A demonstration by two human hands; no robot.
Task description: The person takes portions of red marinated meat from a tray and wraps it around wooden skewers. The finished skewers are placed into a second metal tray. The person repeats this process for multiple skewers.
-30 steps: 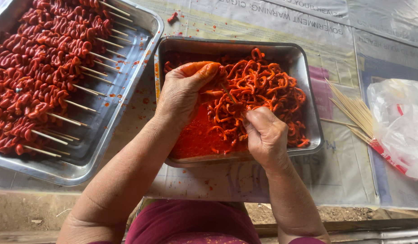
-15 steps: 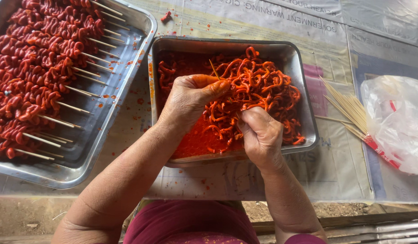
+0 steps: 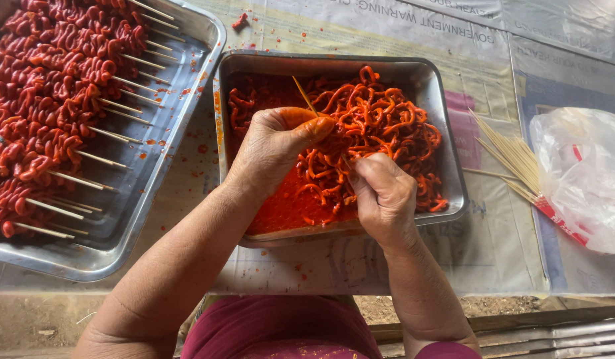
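Observation:
A metal tray (image 3: 447, 133) in front of me holds orange-red marinated strips (image 3: 387, 126) in sauce. My left hand (image 3: 274, 143), stained orange, is closed around a thin bamboo skewer (image 3: 303, 94) whose tip sticks up above my fingers. My right hand (image 3: 384, 193) pinches a marinated strip just below and right of the left hand, over the middle of the tray. Both hands hover over the pile of strips.
A larger metal tray (image 3: 181, 133) on the left holds several finished red skewers (image 3: 55, 113) in rows. A bundle of bare bamboo skewers (image 3: 510, 156) lies to the right beside a clear plastic bag (image 3: 580, 173). Printed paper covers the table (image 3: 361, 26).
My left hand has shifted down and right toward my right hand, and the skewer tip now shows above its fingers. The right hand has stayed over the strips.

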